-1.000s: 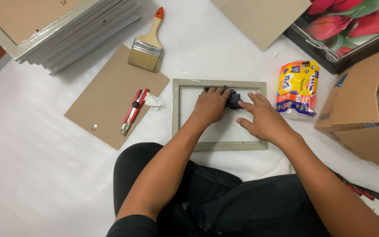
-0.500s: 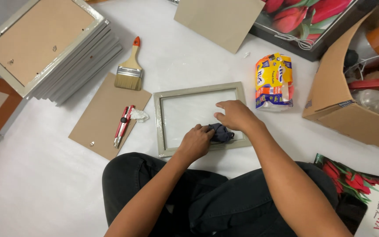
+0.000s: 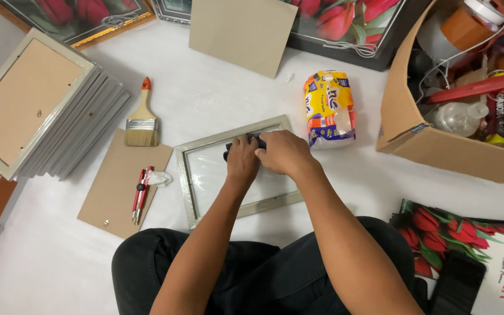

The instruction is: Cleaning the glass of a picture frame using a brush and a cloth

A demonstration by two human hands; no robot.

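A white sheet covers the floor where the person sits, with dark trousers at the near edge. In the middle of the sheet lies a pale grey rectangular picture frame with a glass pane, flat and a little turned. Both hands are over the far part of the glass. The left hand presses down on a dark cloth, and the right hand lies just beside it, its fingers bent over the same cloth; only a small part of the cloth shows between them.

Left of the frame a brown cardboard backing board lies on the sheet, and a red utility knife with a small crumpled white tissue rests on it. A flat paintbrush with a wooden handle and orange tip touches the far edge of this board. In the far left corner is a stack of grey frames. Right of the frame are a yellow and orange plastic packet and an open cardboard box of tools.
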